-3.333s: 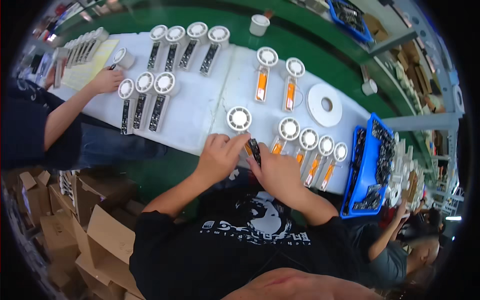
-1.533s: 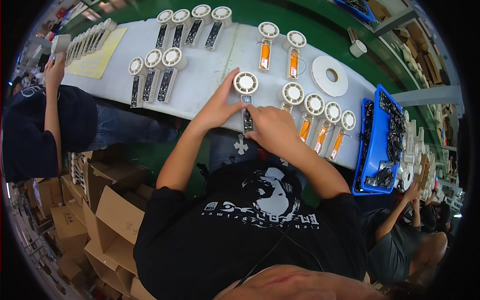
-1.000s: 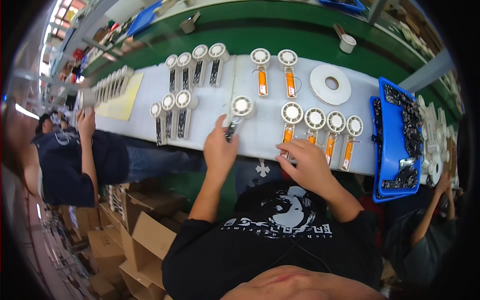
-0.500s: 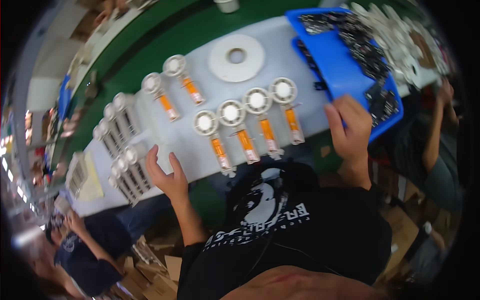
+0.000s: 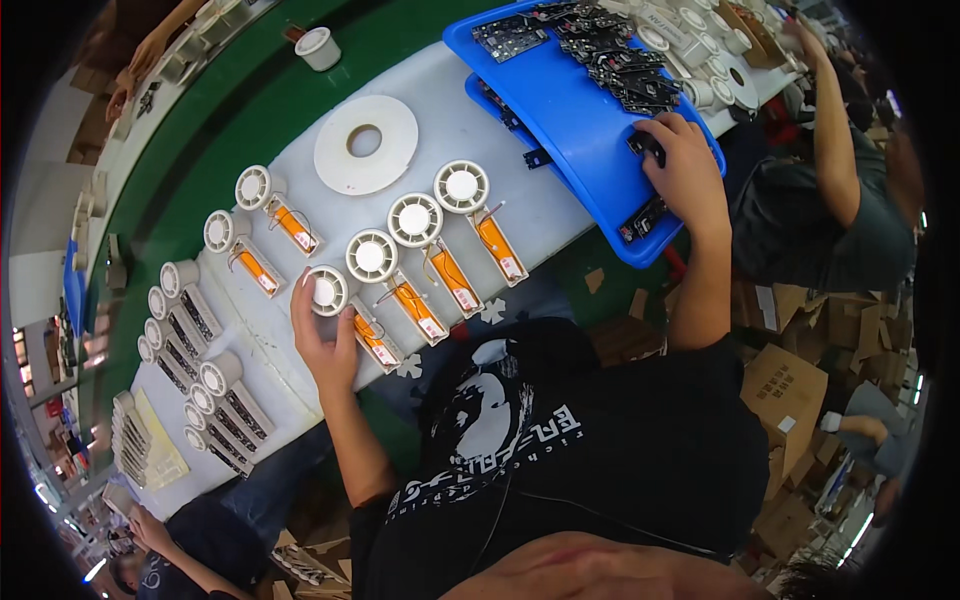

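Observation:
My left hand point(image 5: 325, 350) has its thumb and fingers around the round white head of the leftmost handheld fan point(image 5: 329, 290) in a near row of several. Each fan in this row lies with its open handle toward me, showing an orange battery point(image 5: 407, 299) and thin wires. My right hand point(image 5: 688, 170) is over the blue tray point(image 5: 570, 110), fingers closed on a small black circuit board point(image 5: 647, 146). Other dark boards point(image 5: 625, 75) lie heaped at the tray's far side, and a few point(image 5: 643, 217) lie by its near corner.
A large white tape roll point(image 5: 366, 145) lies behind the row. Two more fans with orange batteries point(image 5: 255, 270) lie left of it. Further left are fans with dark boards in their handles point(image 5: 235, 410). White fan parts point(image 5: 700, 40) crowd the far right. Co-workers sit on both sides.
My view has turned, so the table sits differently in it. My left hand has come from beside the row to the leftmost fan's head. My right hand has reached into the tray onto a board.

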Demonstrator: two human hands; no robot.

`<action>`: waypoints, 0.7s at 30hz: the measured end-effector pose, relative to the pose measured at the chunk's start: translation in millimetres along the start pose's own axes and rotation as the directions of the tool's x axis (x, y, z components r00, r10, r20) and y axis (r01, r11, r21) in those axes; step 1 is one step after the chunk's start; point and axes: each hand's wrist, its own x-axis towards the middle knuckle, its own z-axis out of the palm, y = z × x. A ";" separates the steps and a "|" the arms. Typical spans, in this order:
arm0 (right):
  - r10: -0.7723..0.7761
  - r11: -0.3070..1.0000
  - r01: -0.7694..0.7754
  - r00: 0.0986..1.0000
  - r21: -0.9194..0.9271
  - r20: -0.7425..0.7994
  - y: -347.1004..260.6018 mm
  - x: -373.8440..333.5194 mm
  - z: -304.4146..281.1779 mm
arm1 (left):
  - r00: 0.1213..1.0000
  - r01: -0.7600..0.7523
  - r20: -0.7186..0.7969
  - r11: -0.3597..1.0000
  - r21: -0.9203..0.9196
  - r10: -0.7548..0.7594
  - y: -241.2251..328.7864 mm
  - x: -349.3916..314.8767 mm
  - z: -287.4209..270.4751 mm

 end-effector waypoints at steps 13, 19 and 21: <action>-0.214 0.977 0.213 0.976 -0.023 -0.031 52.7 66.1 -13.8 | 0.999 -0.011 -0.035 1.000 -0.029 0.010 2.9 5.1 -3.4; -0.421 0.897 0.380 0.890 0.226 0.173 54.3 133.4 -5.5 | 0.998 -0.015 -0.066 0.999 -0.041 0.012 2.5 0.7 -5.6; -0.453 0.881 0.403 0.868 0.246 0.202 51.1 145.8 -2.5 | 0.998 -0.021 -0.056 0.999 -0.032 0.019 3.1 0.8 -6.4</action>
